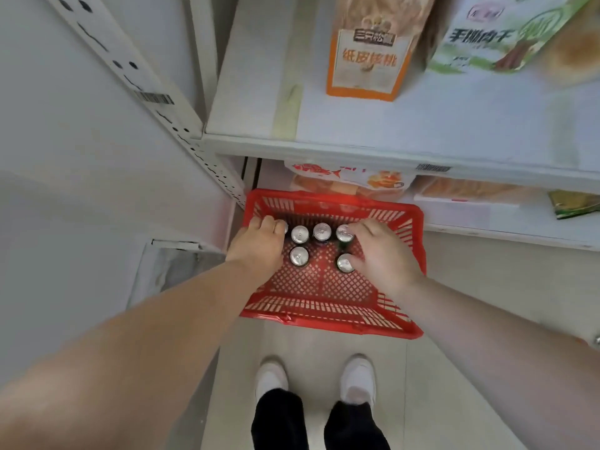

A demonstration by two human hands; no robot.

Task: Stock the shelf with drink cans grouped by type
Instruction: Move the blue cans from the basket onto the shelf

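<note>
The head-worn camera (wide-angle) looks steeply down past the shelf (357, 151) onto the basket (324, 320) below.

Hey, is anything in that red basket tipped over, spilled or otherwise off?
Nothing stands out. The visible cans all stand upright toward the far end of the red basket, with nothing spilled.

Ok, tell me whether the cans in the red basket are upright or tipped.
Upright. The visible cans in the red basket show round silver tops facing up. The left hand mostly hides another.
</note>
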